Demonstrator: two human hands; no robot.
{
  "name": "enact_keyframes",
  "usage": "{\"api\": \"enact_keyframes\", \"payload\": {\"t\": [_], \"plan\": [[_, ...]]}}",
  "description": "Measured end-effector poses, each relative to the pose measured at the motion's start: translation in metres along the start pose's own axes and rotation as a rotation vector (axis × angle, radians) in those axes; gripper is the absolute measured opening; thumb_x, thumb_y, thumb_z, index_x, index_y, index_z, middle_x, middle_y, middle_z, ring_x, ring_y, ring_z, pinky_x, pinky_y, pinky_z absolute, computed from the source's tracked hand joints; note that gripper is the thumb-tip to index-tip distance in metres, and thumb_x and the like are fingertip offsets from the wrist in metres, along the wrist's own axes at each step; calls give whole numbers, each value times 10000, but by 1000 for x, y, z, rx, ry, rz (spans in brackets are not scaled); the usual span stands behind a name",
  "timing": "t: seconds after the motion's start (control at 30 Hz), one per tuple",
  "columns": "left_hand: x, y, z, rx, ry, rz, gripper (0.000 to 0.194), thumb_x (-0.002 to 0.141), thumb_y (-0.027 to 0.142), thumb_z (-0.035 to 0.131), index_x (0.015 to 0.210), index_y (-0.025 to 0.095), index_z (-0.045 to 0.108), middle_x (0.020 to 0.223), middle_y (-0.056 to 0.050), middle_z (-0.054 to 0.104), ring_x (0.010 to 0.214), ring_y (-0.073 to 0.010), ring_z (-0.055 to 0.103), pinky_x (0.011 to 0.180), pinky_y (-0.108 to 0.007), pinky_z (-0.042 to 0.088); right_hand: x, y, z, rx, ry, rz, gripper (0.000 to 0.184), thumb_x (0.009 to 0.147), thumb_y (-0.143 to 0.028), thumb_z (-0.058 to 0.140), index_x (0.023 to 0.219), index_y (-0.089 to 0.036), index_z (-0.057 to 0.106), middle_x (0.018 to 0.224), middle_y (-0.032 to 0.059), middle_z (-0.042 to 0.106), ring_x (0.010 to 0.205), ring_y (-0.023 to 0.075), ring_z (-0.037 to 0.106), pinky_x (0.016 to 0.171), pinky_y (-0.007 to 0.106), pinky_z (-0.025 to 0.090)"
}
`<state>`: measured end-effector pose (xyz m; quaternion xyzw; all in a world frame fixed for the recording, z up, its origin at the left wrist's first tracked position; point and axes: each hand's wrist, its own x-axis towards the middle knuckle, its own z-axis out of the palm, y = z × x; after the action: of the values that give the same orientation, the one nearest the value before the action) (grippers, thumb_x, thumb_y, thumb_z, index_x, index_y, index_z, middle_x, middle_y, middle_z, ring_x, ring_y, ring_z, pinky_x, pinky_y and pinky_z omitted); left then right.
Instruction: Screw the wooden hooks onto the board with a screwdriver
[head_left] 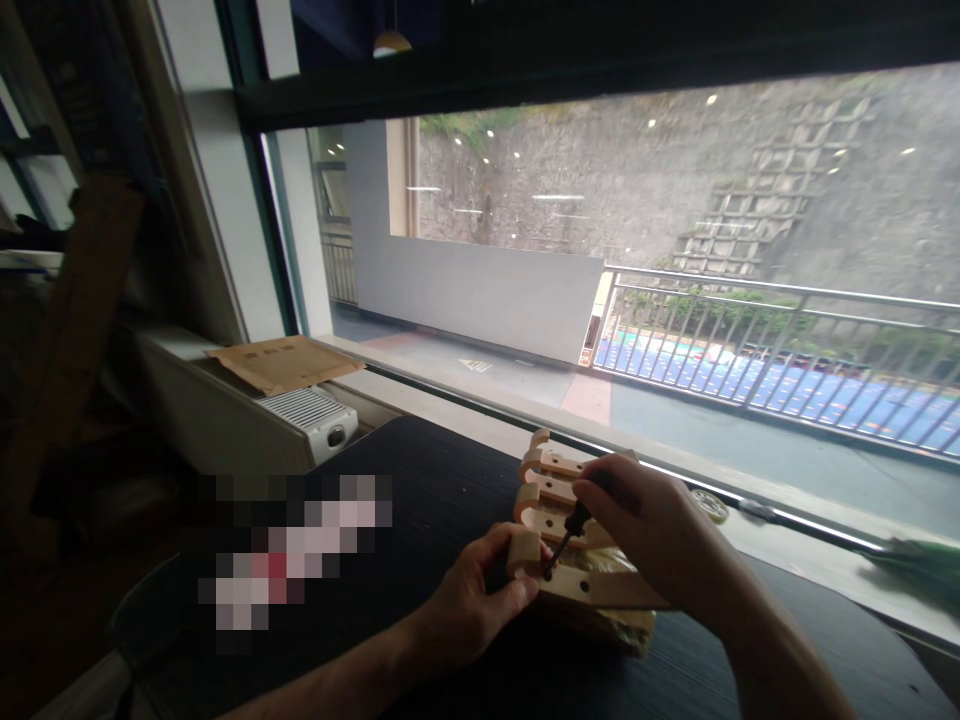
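My right hand is closed around the dark handle of a screwdriver. The shaft slants down to the left, with its tip at a hole in the nearest of several light wooden pieces. Each piece has a curled left end and dark holes, and they stand in a row going away from me. My left hand pinches the curled end of the nearest piece between thumb and fingers. Beneath the pieces is a yellowish, shiny bundle, partly hidden. Whether a screw sits under the tip is too small to tell.
The pieces rest on a dark table by a large window. A brown paper envelope lies on a white heater at left. A tape roll and a green plant are on the sill. A blurred patch covers something on the table.
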<state>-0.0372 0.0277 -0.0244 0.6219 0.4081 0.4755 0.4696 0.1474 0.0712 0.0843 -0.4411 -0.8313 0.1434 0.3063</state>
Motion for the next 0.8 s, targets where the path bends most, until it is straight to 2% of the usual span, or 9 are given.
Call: {"api": "enact_keyframes", "payload": {"t": [0.17,0.37,0.47,0.67,0.8], "plan": [[0,-1,0,6,4,2,191,797,184,579,988,176,586,940,-37,613,829,-153,531,772,-281,423,-1,1,0,-20,9,15,279,847,-443,485,795,-213,633,578,-22,579,511,115,474,474,235,341],[0,-1,0,7,10,0,186,808,196,583,992,175,586,951,-40,617,827,-148,520,778,-277,415,-7,-2,-7,20,-19,-3,238,859,-417,483,971,-274,636,646,-39,603,551,114,495,507,234,378],[-1,-1,0,10,9,-1,183,811,186,578,994,176,586,950,-37,619,834,-146,515,783,-273,411,-6,-3,-9,42,-30,-22,252,869,-420,473,946,-252,646,689,-27,629,572,112,511,525,235,389],[-1,-4,1,-12,11,-7,184,809,199,580,992,176,587,959,-44,616,843,-156,535,763,-271,420,-1,0,-5,15,30,16,265,837,-442,513,828,-209,641,588,-27,588,518,109,486,474,231,351],[0,-2,0,-2,9,-10,185,804,192,585,988,177,590,963,-45,620,856,-160,537,778,-277,420,-1,-1,-1,28,44,20,284,837,-465,502,826,-213,634,568,-32,562,508,106,472,470,229,349]]}}
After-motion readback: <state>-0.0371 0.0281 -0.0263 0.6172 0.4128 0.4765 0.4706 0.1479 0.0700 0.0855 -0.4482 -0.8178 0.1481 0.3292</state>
